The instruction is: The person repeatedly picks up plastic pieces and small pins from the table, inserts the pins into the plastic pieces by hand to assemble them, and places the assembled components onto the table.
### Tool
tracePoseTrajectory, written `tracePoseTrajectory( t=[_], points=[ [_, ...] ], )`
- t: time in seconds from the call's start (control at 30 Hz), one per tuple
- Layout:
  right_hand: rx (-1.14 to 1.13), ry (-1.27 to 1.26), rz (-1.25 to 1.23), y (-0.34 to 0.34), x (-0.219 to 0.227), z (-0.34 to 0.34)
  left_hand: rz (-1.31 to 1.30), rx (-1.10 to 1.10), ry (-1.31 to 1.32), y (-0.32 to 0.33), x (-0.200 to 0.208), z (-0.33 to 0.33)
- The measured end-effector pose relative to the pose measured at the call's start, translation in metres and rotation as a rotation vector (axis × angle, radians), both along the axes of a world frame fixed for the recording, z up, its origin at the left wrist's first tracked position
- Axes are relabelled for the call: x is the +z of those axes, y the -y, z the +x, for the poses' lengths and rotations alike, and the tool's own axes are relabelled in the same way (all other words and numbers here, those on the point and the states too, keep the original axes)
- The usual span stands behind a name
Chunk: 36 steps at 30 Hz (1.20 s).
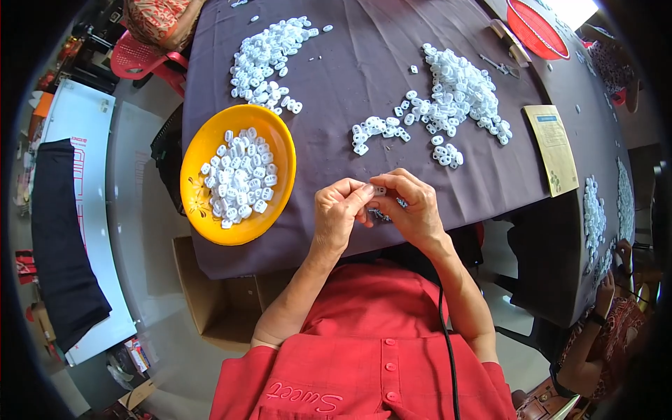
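My left hand (341,211) and my right hand (414,210) meet over the table's near edge, both closed in a pinch. Between their fingertips is a small white plastic piece with dark holes (379,190). Partly hidden beneath the hands lie tiny pale bits (380,215), too small to name. Beyond the hands, a short curved row of similar white pieces (378,127) rests on the dark cloth, beside a large heap of them (462,91). To the left, a yellow oval bowl (283,150) holds many more.
Another white heap (262,59) lies at the far left of the dark tablecloth (350,70). A tan printed booklet (551,150) sits at the right edge, with keys (499,66) farther off. Below the bowl stands a cardboard box (210,301). Other people sit around the tables.
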State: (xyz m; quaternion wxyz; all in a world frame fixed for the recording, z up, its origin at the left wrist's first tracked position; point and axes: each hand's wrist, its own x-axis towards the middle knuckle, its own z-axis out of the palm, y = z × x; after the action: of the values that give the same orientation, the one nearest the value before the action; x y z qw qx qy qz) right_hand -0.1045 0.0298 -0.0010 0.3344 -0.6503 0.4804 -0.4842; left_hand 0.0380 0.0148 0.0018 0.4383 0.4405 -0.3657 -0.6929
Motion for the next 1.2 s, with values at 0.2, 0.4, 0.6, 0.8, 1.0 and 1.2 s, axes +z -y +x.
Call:
tracePoseTrajectory(
  t=[0.2, 0.4, 0.6, 0.8, 1.0, 1.2],
  points=[
    [0.034, -0.080, -0.066, -0.002, 0.008, 0.000, -0.049, 0.001, 0.045, -0.003, 0.009, 0.003],
    [-0.072, -0.132, 0.016, -0.008, 0.007, -0.019, -0.226, 0.371, 0.480, 0.013, 0.045, 0.068],
    [-0.219, -0.049, -0.001, -0.010, -0.002, -0.034, -0.322, 0.386, 0.604, 0.025, 0.023, 0.102],
    [-0.299, -0.006, 0.095, -0.015, -0.018, -0.048, -0.856, -0.068, -0.243, -0.002, 0.108, 0.066],
    [-0.351, -0.015, 0.028, -0.009, 0.005, -0.031, -0.724, -0.122, -0.147, -0.031, 0.161, 0.034],
    [-0.416, 0.060, 0.091, -0.020, -0.034, -0.046, -0.494, -0.539, 0.300, -0.038, 0.166, 0.037]
  ],
)
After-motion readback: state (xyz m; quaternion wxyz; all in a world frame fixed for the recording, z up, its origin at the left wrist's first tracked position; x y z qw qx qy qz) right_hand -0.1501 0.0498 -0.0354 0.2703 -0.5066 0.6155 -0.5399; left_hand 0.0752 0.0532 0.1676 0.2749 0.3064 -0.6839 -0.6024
